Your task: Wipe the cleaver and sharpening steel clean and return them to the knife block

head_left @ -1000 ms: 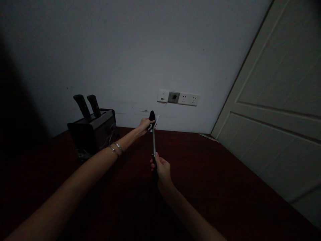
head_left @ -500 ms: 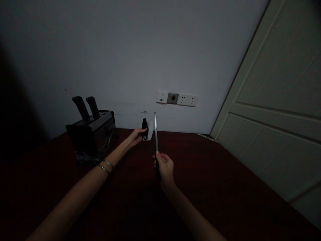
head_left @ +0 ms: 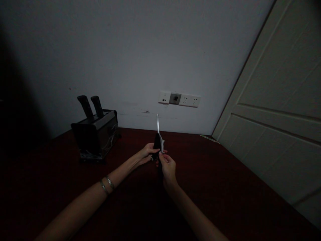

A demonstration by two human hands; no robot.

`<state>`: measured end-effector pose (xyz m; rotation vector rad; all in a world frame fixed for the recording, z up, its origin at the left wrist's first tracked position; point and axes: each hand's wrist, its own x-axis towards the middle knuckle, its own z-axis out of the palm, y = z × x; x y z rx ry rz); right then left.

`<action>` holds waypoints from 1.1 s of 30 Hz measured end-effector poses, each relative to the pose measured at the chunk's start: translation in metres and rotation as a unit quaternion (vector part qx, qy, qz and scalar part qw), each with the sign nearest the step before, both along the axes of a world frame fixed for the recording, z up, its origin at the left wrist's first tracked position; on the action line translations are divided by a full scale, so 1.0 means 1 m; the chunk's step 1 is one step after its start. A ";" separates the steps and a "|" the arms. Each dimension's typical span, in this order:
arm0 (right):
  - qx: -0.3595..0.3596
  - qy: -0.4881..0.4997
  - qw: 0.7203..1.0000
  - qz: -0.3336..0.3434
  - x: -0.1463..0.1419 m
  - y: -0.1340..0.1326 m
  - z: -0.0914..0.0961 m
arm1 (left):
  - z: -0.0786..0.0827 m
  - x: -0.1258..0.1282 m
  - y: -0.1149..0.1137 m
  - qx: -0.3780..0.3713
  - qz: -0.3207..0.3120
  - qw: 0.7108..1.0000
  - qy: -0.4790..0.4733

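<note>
Upright in front of me stands a sharpening steel (head_left: 157,124), a thin bright metal rod with a dark handle. My right hand (head_left: 168,166) is closed around its handle. My left hand (head_left: 148,150) grips a black-and-white cloth (head_left: 156,142), folded against the lower part of the rod, just above my right fingers. The cloth hides that stretch of metal, and both hands are close together, seemingly touching. Some left fingertips show behind the cloth.
A black and silver knife block (head_left: 99,134) with two black handles (head_left: 86,106) stands on the left of the dark red tabletop (head_left: 213,174). Behind is a pale wall with a row of sockets (head_left: 189,100). A white panelled door (head_left: 276,120) borders the right side.
My left hand has brought the cloth right and toward me, from beside the rod onto its lower part. My right hand still holds the handle in nearly the same place.
</note>
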<state>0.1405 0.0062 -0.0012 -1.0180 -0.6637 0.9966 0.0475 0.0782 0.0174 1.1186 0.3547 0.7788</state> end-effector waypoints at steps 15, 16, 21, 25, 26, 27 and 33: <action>0.001 -0.017 0.999 0.031 -0.008 -0.009 0.002 | 0.053 0.014 0.036 0.014 0.216 0.976 0.032; -0.001 -0.017 0.999 0.035 -0.010 -0.010 0.003 | 0.060 0.013 0.042 0.012 0.224 0.974 0.030; -0.013 -0.008 0.999 0.050 -0.017 -0.018 0.007 | 0.091 0.009 0.070 0.005 0.270 0.963 -0.010; -0.009 -0.007 0.997 0.075 -0.022 -0.025 0.009 | 0.113 -0.004 0.082 0.003 0.289 0.955 -0.070; -0.003 -0.009 0.997 0.079 -0.022 -0.025 0.009 | 0.116 -0.009 0.084 0.001 0.288 0.954 -0.082; 0.006 -0.011 0.996 0.083 -0.022 -0.025 0.010 | 0.117 -0.014 0.085 -0.003 0.286 0.954 -0.092; 0.077 0.018 0.990 0.115 -0.013 -0.019 0.017 | 0.089 -0.037 0.071 -0.038 0.233 0.967 -0.090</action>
